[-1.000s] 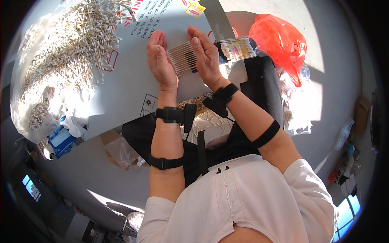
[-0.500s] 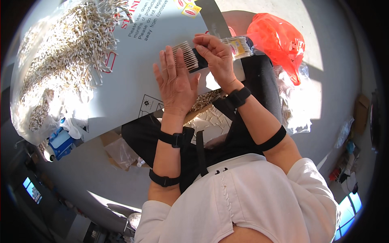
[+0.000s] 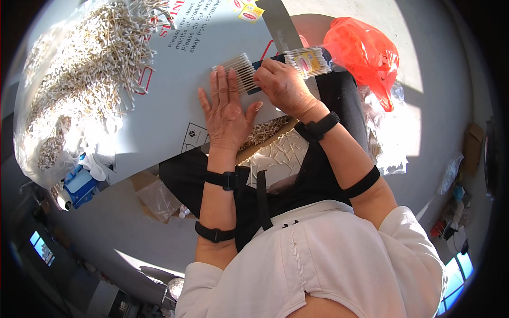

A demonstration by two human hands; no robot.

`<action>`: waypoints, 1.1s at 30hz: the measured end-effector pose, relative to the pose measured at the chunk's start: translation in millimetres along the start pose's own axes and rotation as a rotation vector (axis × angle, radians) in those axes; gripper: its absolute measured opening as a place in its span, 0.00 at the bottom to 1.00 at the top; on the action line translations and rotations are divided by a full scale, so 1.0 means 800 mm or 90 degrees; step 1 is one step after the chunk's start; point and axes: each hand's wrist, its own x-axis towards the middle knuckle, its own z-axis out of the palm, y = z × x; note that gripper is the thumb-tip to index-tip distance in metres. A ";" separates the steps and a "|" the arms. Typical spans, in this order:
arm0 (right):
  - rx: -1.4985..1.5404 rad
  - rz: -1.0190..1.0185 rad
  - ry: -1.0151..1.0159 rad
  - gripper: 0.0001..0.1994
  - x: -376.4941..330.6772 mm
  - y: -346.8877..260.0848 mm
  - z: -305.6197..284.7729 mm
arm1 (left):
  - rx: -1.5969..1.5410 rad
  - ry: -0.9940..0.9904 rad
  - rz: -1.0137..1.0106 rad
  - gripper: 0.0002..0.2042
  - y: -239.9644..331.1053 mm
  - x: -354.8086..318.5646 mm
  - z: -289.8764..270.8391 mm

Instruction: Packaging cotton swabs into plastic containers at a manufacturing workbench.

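Observation:
A row of cotton swabs (image 3: 241, 70) lies side by side on the grey-blue tabletop sheet. My left hand (image 3: 228, 114) rests open along its near left side, fingers stretched out and fingertips touching the swabs. Beside the row's right ends is my right hand (image 3: 286, 89), its fingers bent and drawn together; anything pinched in them is hidden. A dark strip (image 3: 256, 64) shows between the row and my right hand. Just beyond that hand lies a clear pack of cotton swabs (image 3: 307, 61) with a yellow label.
A large clear bag spills loose cotton swabs (image 3: 90, 69) at the left. Yellow labels (image 3: 250, 12) lie at the far edge. A red plastic bag (image 3: 363, 50) stands at the right. Over my lap, more swabs (image 3: 278, 153) are in an open container. A blue-and-white object (image 3: 80, 186) sits by the left edge.
My right hand has come down toward the row's right ends, and its fingers have bent inward. My left hand has slid slightly down and left, uncovering more of the swabs.

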 end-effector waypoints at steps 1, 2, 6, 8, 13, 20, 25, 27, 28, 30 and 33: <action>-0.014 0.002 0.015 0.04 0.001 -0.002 0.000 | 0.005 -0.004 0.002 0.44 0.001 0.001 0.000; -0.029 0.005 0.030 0.03 0.001 -0.003 0.000 | 0.005 -0.003 0.003 0.44 0.002 0.001 0.000; -0.023 0.106 -0.005 0.04 0.007 -0.015 -0.001 | 0.018 0.000 0.012 0.44 -0.002 0.003 -0.001; 0.060 0.185 -0.033 0.03 0.010 -0.016 -0.005 | 0.026 0.000 0.018 0.43 -0.006 0.006 -0.001; 0.346 0.218 0.230 0.10 0.024 -0.009 0.010 | -0.524 0.261 -0.056 0.38 -0.008 0.038 -0.007; 0.382 0.159 0.107 0.17 0.055 0.000 0.019 | -0.313 0.220 0.071 0.40 -0.012 0.048 -0.020; 0.442 0.191 0.050 0.17 0.058 0.001 0.012 | -0.105 0.064 0.049 0.45 -0.013 0.036 -0.023; 0.442 0.194 0.046 0.17 0.055 -0.002 0.012 | -0.145 0.073 0.052 0.46 -0.013 0.040 -0.017; 0.492 0.213 0.068 0.17 0.053 -0.004 0.015 | -0.185 0.084 0.056 0.46 -0.014 0.043 -0.014; 0.541 0.232 0.090 0.18 0.046 -0.008 0.021 | -0.286 0.129 0.044 0.44 -0.015 0.045 -0.007; 0.613 0.275 0.215 0.18 0.035 -0.022 0.031 | -0.524 0.233 -0.037 0.37 -0.015 0.047 0.009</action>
